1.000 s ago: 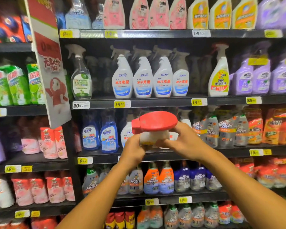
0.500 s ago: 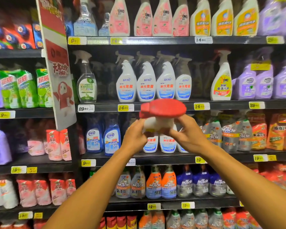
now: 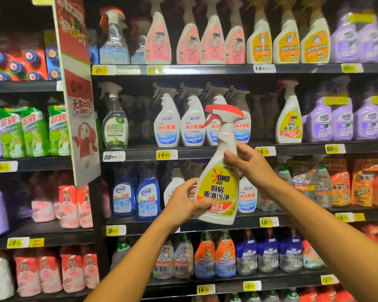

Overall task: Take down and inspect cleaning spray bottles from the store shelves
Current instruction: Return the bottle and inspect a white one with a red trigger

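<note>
A white OMO spray bottle [image 3: 218, 188] with a yellow label and a red trigger head is held upright in front of the shelves, its label facing me. My left hand [image 3: 183, 203] grips its lower left side, thumb across the label's bottom. My right hand [image 3: 247, 162] holds the bottle's shoulder and neck from the right. A matching OMO bottle [image 3: 289, 120] stands on the shelf behind, to the right.
Black store shelves [image 3: 205, 69] hold rows of spray bottles: pink and yellow ones on top, white-blue ones [image 3: 167, 123] in the middle, Mr Muscle bottles [image 3: 205, 256] lower down. A red and white hanging sign [image 3: 79, 90] juts out at the left. Refill pouches fill the left bay.
The bottle has been tipped from top-toward-me to upright, so its label now faces me. Both hands shifted along its body. The view has moved upward and closer.
</note>
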Demonstrator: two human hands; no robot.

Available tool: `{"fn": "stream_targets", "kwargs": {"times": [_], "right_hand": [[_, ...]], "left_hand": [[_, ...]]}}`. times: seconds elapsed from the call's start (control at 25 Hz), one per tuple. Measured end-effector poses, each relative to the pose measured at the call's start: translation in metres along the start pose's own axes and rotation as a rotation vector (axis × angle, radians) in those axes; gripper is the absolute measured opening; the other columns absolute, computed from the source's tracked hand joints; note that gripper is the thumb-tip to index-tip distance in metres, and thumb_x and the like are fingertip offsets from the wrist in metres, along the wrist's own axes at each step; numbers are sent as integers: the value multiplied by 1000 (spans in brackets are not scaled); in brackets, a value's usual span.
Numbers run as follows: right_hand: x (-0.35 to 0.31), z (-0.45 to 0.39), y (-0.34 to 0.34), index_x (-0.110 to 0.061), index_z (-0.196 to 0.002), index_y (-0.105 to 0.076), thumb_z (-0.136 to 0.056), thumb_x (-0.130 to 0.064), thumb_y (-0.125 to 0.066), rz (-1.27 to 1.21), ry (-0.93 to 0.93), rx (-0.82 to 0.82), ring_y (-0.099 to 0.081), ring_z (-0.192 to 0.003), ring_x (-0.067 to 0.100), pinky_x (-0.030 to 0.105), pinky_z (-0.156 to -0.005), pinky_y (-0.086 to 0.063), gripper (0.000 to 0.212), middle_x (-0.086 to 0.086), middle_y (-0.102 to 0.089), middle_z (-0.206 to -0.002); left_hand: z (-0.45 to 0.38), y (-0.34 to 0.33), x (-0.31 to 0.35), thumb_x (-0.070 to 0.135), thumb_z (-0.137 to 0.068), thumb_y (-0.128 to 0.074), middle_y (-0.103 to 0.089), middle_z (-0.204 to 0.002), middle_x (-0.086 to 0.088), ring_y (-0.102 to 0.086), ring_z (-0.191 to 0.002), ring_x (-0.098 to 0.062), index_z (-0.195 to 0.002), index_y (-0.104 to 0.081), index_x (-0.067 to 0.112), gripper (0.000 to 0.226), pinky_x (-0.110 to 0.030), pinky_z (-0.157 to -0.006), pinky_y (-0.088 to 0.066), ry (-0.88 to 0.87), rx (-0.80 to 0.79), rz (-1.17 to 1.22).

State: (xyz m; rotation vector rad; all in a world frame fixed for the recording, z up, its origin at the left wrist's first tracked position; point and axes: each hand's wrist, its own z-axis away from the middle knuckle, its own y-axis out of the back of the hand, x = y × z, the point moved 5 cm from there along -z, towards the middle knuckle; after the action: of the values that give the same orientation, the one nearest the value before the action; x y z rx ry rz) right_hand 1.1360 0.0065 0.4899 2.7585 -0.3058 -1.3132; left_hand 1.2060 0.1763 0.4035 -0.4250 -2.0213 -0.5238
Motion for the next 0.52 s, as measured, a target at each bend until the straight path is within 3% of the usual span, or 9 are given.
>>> {"fn": "stream_targets", "kwargs": {"times": [0.24,0.44,0.52], "right_hand": [[13,-2,-3,-18,-117,-63,-78,-37,-70,-100,-265,-85,-74,-89,17,26,-65,-57,43,2,-76,-98],[-3,-10,-21,-15,-113,-56,-86,-36,-67,-261,-284,-101,-70,-84,18,30,-71,-58,35,7,-71,-96],[-14,-17,-29,-11,-112,-55,-84,-32,-67,-264,-252,-39,-71,-80,18,28,-66,-59,37,8,-70,-92]], "left_hand": [[6,-3,-7,14,-79,-76,-74,-112,-7,-72,-101,-24,-119,-62,17,42,-26,-71,-58,97,-96,239],[5,-6,-6,23,-74,-75,-69,-120,-17,-68,-107,-28,-128,-60,6,59,-37,-85,-57,116,-199,671],[2,-7,-4,21,-78,-70,-71,-114,-14,-70,-101,-27,-117,-70,10,40,-40,-82,-58,119,-202,848]]}}
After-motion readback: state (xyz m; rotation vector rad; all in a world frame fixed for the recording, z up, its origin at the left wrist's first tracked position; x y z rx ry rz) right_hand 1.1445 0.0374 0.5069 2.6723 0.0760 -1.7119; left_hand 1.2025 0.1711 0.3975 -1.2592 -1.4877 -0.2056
